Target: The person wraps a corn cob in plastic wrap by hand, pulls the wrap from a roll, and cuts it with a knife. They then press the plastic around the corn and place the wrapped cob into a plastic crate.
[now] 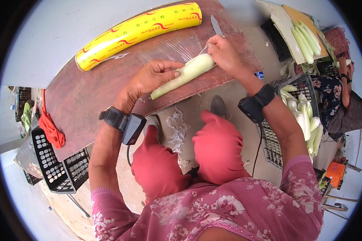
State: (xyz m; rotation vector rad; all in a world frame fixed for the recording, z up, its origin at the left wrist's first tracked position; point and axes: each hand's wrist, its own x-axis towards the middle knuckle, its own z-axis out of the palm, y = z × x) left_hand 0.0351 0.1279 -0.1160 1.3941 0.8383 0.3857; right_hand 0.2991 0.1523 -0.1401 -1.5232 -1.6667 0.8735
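A long pale-green squash (pixel 185 75) lies slantwise near the front edge of the brown table, its thick end up and to the right. My left hand (pixel 159 75) holds it around the middle, thumb and fingers closed along its upper side. At the thick end my right hand (pixel 226 54) pinches a strand of clear plastic wrap, its fingertips just above the squash. More clear plastic wrap (pixel 171 52) is spread on the table behind the squash. Past my right hand rests a knife (pixel 216 25), its handle hidden by the hand.
A yellow printed roll of wrap (pixel 140 34) lies along the table's back. At the right a black crate (pixel 274 146) holds several squashes; more squashes (pixel 306 42) lie on a board. Another person (pixel 344 86) sits there. A red cloth (pixel 51 129) hangs at the table's left edge.
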